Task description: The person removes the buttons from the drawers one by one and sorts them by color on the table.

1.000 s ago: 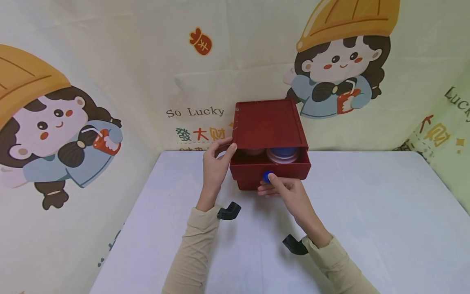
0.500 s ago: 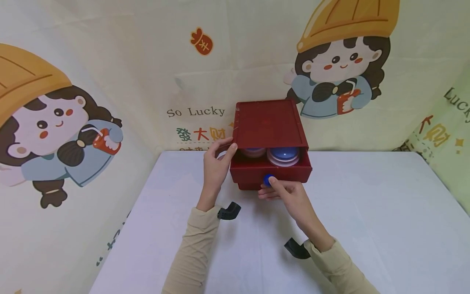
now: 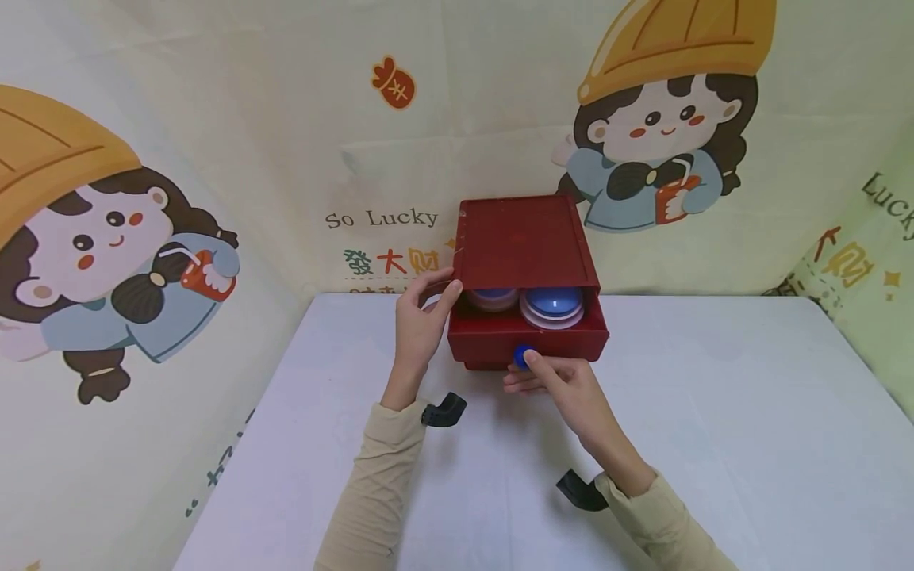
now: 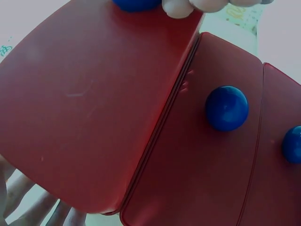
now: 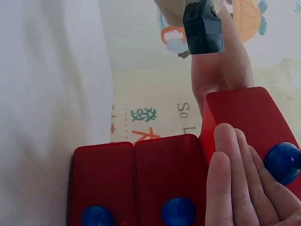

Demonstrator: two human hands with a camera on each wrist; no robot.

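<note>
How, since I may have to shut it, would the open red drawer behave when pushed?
The red drawer looks stiff, its front being flat and unbent. It probably slides back, being partly inside the cabinet. Round containers inside may add weight.

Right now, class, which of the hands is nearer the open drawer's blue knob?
Right: the right hand holds the knob; the left hand is at the left side of the box.

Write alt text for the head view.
A person's right hand pinches the blue knob of a partly open red drawer holding two round, partly blue items; the left hand touches the left side of the red cabinet.
</note>
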